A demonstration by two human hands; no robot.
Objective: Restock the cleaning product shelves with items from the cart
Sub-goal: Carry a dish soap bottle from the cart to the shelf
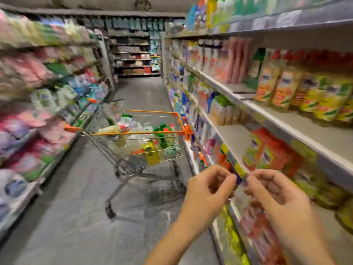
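A wire shopping cart (133, 133) with orange trim stands in the aisle ahead of me, to the left of my hands. It holds several cleaning bottles, among them a yellow bottle (150, 153) and green-capped ones (162, 131). My left hand (208, 190) and my right hand (275, 190) are raised close together in front of the right-hand shelves (267, 115), near a lower shelf edge. Both have loosely curled fingers, and I see nothing held in either. The view is blurred by motion.
The right shelves carry orange and yellow bottles (282, 88), red refill packs (267, 152) and spray bottles farther along. Shelves of soft packs (28, 92) line the left side. Grey floor (76, 207) lies between them, and more shelving closes the aisle's far end.
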